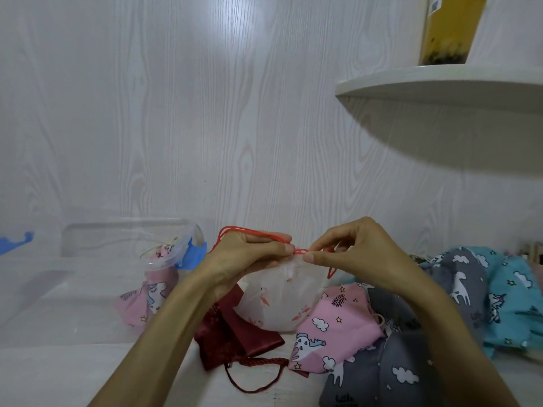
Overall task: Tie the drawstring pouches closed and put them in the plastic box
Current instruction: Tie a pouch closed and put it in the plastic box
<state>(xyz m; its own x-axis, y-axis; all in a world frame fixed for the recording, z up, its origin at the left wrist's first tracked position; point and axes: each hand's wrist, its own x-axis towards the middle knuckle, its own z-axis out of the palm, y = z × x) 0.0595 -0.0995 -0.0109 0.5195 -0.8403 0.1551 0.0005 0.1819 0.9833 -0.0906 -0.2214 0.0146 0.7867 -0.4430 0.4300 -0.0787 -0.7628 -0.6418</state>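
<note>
A white pouch with pink flamingo print (274,298) hangs between my hands above the table. Its red drawstring (299,251) runs across its gathered mouth. My left hand (249,257) pinches the cord on the left, with red loops trailing over its back. My right hand (349,251) pinches the cord on the right, and a red loop dangles below it. The clear plastic box (88,277) with blue clips stands at the left. Inside it lies a tied pink unicorn pouch (150,295).
A dark red satin pouch (232,336) with a braided cord lies under the white one. Pink (338,327), grey (390,368) and turquoise (511,295) unicorn pouches are piled at the right. A white corner shelf (440,92) juts out at the upper right. A wood-grain wall stands close behind.
</note>
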